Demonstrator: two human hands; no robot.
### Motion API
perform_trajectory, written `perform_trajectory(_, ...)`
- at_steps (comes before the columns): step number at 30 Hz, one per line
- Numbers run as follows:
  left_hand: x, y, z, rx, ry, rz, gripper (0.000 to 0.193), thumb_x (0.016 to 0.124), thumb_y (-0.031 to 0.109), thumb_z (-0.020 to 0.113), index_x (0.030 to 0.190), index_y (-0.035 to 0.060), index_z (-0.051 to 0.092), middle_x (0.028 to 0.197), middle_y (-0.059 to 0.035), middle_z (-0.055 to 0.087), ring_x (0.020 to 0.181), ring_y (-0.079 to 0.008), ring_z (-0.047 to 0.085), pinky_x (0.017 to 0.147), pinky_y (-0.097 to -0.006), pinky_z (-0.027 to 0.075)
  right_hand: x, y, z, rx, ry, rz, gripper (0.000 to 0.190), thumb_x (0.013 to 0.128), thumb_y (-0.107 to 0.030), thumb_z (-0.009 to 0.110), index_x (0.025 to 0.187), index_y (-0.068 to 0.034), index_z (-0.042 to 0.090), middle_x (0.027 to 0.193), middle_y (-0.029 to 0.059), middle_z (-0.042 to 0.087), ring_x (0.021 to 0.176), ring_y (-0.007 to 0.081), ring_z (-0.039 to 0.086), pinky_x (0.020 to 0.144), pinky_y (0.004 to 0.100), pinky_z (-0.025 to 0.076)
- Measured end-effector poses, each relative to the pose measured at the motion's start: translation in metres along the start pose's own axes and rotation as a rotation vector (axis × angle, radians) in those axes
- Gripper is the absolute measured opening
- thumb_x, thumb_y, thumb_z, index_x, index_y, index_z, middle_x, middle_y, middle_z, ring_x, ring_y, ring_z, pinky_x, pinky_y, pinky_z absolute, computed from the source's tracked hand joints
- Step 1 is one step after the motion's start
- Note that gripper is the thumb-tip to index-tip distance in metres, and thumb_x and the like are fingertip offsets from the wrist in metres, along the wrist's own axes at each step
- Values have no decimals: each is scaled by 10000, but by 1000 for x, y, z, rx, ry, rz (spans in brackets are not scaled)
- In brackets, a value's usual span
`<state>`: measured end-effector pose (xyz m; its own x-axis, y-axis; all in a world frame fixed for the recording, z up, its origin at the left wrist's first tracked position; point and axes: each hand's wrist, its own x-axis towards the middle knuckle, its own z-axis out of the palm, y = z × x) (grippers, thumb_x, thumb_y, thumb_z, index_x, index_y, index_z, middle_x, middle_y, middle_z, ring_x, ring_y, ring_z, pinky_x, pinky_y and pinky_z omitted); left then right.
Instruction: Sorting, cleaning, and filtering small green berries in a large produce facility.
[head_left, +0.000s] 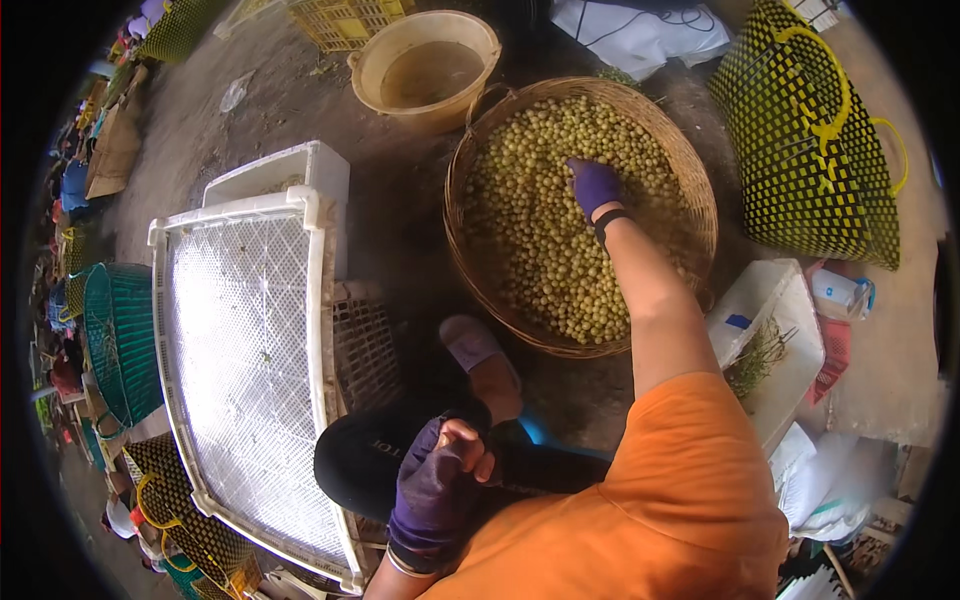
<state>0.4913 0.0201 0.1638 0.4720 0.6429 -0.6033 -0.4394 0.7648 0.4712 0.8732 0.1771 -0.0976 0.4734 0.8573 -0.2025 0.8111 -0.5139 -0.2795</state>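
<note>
A large round wicker basket (459, 247) full of small yellow-green round fruits (547, 150) stands on the ground in front of me. My right hand (595, 184), in a purple glove, reaches down onto the fruits near the basket's middle; its fingertips are partly hidden, so its grip cannot be told. My left hand (450, 469), in a purple glove with bare fingertips, rests curled over my lap and shows nothing in it. Beside my left knee lies a white mesh tray (244, 360), propped above a crate.
A plastic basin (424, 105) with murky liquid stands beyond the basket. White foam boxes (334, 172) (795, 322) stand at left and right, the right one holding green stems (757, 360). A black-and-yellow woven bag (810, 172) is at the right, a green basket (124, 337) at far left.
</note>
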Motion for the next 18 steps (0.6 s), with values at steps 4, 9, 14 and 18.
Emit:
perform_trajectory(4,1,-2,-6,6,-31,4,204,870,173,587,979,1,572,711,-12,413,656,-133,400,632,-287,371,3,4,12,287,-36,86,229,918,-77,501,1114,-54,618,939,142,671,799,269,641,681,411,501)
perform_trajectory(9,2,2,5,52,-33,-15,168,902,145,536,976,-2,567,702,-12,409,653,-133,392,632,-288,372,-11,8,14,207,197,-71,234,875,-97,588,1105,-78,630,983,161,666,893,309,646,772,419,522)
perform_trajectory(14,3,-2,-5,30,-45,-13,173,906,150,526,976,-4,561,696,-10,401,639,-126,383,630,-285,372,-22,-25,17,74,116,-278,172,868,-179,594,993,-72,642,953,168,658,849,325,645,731,415,520)
perform_trajectory(18,3,-3,-3,18,-25,-19,200,898,181,550,970,-5,558,693,-8,396,625,-120,377,628,-282,373,5,-17,38,302,-88,-84,100,844,-136,593,901,-67,637,918,161,657,799,326,644,690,428,509)
